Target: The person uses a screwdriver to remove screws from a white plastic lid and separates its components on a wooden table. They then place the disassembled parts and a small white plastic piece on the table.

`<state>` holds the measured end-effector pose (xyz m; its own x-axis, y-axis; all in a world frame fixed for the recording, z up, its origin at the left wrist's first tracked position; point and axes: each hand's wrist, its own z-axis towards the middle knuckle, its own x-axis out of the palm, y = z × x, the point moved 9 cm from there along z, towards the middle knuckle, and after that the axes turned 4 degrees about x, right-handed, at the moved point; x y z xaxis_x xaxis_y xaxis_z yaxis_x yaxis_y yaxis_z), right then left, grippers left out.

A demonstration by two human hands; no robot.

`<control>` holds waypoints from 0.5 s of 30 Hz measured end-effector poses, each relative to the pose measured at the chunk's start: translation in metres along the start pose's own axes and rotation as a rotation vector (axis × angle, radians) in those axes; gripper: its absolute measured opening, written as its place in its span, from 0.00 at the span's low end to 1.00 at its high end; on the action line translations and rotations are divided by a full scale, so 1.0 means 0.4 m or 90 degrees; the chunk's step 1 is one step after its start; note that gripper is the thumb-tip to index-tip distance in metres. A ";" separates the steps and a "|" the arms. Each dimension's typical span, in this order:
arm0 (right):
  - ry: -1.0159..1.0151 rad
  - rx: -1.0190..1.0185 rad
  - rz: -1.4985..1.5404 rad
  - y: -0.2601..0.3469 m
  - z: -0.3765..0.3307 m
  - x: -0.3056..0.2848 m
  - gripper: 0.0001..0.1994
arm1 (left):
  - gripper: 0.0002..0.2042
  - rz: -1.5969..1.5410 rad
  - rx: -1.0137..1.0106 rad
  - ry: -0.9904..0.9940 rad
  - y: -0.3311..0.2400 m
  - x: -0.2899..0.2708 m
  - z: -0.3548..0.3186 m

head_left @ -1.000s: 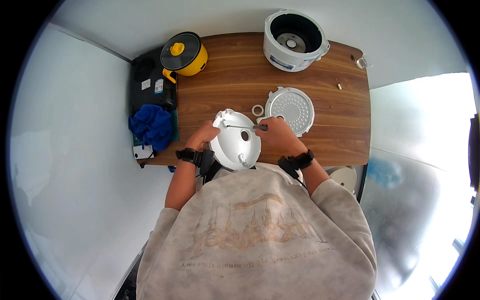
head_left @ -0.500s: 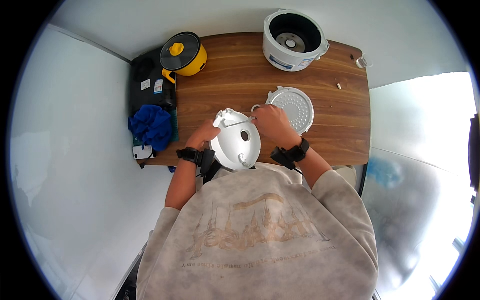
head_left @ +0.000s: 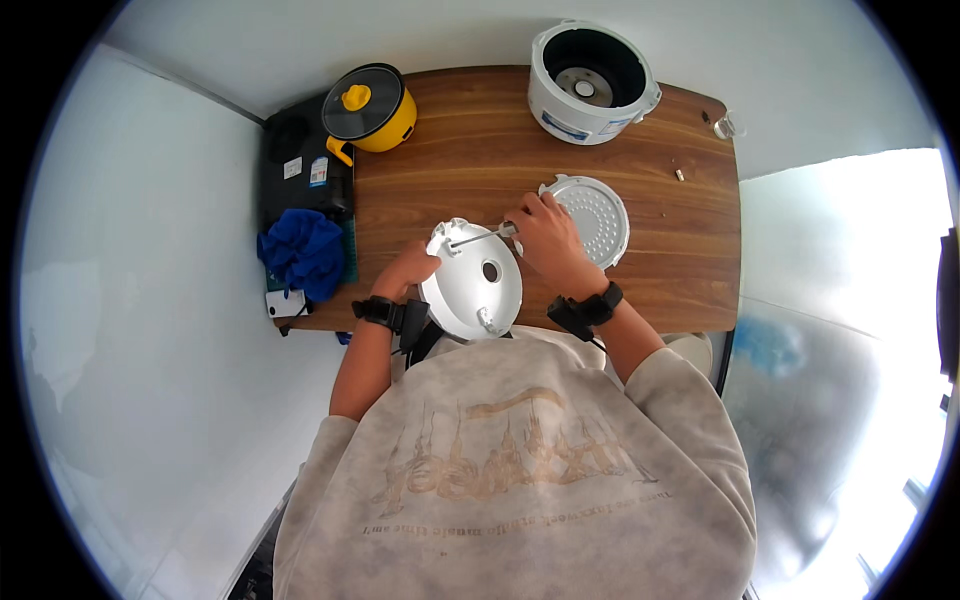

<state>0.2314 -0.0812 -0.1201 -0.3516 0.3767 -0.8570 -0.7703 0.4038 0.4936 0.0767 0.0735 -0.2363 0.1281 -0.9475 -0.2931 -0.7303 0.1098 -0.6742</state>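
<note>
A white oval rice cooker lid shell (head_left: pixel 460 290) with a round hole leans against my lap at the table's front edge. My left hand (head_left: pixel 411 267) is closed on its left rim. In my right hand (head_left: pixel 548 240) is a screwdriver (head_left: pixel 477 239), its thin metal shaft pointing left. Its tip reaches the fitting near the shell's upper edge; whether it sits in a screw is too small to tell. Behind my right hand lies a round grey-white dimpled inner lid plate (head_left: pixel 598 222), partly covered by my fingers.
At the back stands a white rice cooker body (head_left: pixel 575 122), its dark inside exposed. A yellow pot (head_left: pixel 387 128) with a glass lid is at the back left, beside a black case (head_left: pixel 300 190) and a blue cloth (head_left: pixel 302 252). A small clear container (head_left: pixel 725 127) stands far right.
My right hand has shifted slightly, and the screwdriver's handle end sits a little higher, tilting its shaft more. My left hand and the lid shell have stayed nearly still.
</note>
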 end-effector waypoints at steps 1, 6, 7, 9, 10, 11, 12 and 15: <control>0.013 0.040 0.036 -0.026 -0.008 0.006 0.06 | 0.17 0.001 -0.002 0.003 0.010 -0.001 0.005; 0.226 0.239 0.115 -0.075 -0.062 0.031 0.11 | 0.19 -0.010 -0.016 0.006 0.004 0.004 0.000; 0.231 0.244 0.147 -0.081 -0.074 0.044 0.11 | 0.19 -0.011 -0.022 0.009 0.001 0.007 -0.003; 0.238 0.253 0.210 -0.094 -0.096 0.075 0.13 | 0.19 -0.006 -0.031 0.013 -0.021 0.010 -0.014; 0.229 0.257 0.238 -0.101 -0.103 0.082 0.14 | 0.19 -0.001 -0.035 0.012 -0.033 0.011 -0.020; 0.220 0.258 0.267 -0.100 -0.104 0.082 0.14 | 0.19 0.004 -0.040 0.009 -0.040 0.010 -0.025; 0.211 0.260 0.296 -0.098 -0.104 0.081 0.15 | 0.19 0.007 -0.039 0.009 -0.038 0.009 -0.024; 0.282 0.298 0.353 -0.093 -0.110 0.093 0.16 | 0.20 0.021 -0.043 0.008 -0.022 0.005 -0.015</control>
<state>0.2235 -0.1189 -0.1770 -0.8638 0.3004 -0.4044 -0.1602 0.5974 0.7858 0.0794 0.0689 -0.2268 0.0946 -0.9474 -0.3058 -0.7780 0.1213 -0.6165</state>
